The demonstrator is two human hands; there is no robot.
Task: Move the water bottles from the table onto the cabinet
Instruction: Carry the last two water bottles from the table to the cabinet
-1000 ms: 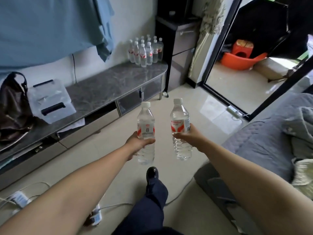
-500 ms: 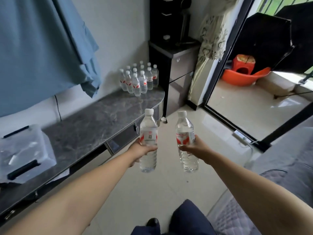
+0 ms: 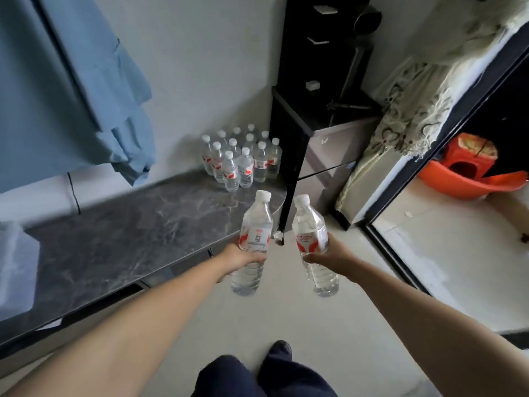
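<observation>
My left hand [image 3: 239,257] grips a clear water bottle [image 3: 254,224] with a white cap and red-white label, held upright near the right end of the low cabinet [image 3: 114,242] with its dark marbled top. My right hand [image 3: 332,255] grips a second, like bottle [image 3: 310,230], tilted slightly left, over the floor beside the cabinet's end. Several more bottles [image 3: 243,160] stand clustered at the cabinet's far right corner against the wall, beyond both held bottles.
A tall black stand [image 3: 303,116] rises right of the cabinet. A clear plastic box [image 3: 14,267] sits at the cabinet's left. Blue cloth [image 3: 71,81] hangs on the wall. A curtain [image 3: 415,96] and sliding door frame [image 3: 429,156] stand to the right, an orange basin [image 3: 475,181] beyond. My legs show below.
I have stepped closer to the cabinet's right end; the cluster of bottles looks larger and nearer. Both hands still hold their bottles out in front.
</observation>
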